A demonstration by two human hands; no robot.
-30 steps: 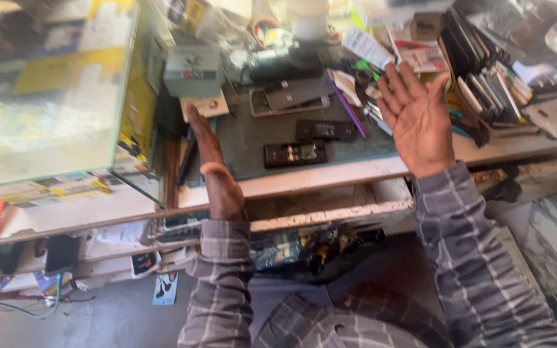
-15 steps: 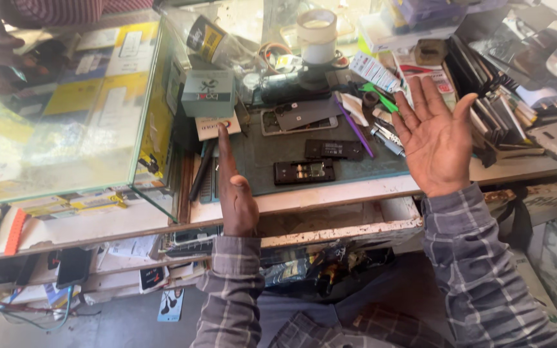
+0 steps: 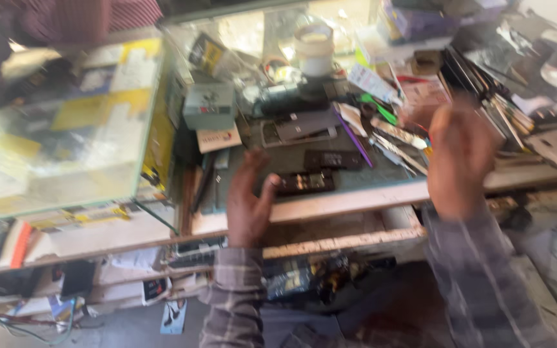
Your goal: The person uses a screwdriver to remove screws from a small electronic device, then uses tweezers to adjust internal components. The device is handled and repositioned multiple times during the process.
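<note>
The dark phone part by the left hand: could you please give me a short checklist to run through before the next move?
1. Left hand empty: ok, fingers open, holding nothing.
2. Right hand empty: cannot tell, it is blurred and raised above the bench.
3. Phone part within reach: ok, it lies flat just beside the left hand's fingers.
4. Second dark part apart from the first: ok, it lies just behind it.
5. Mat free around the part: ok, bare surface shows beside it.
6. Purple tool out of the way: ok, it lies further back.
</note>
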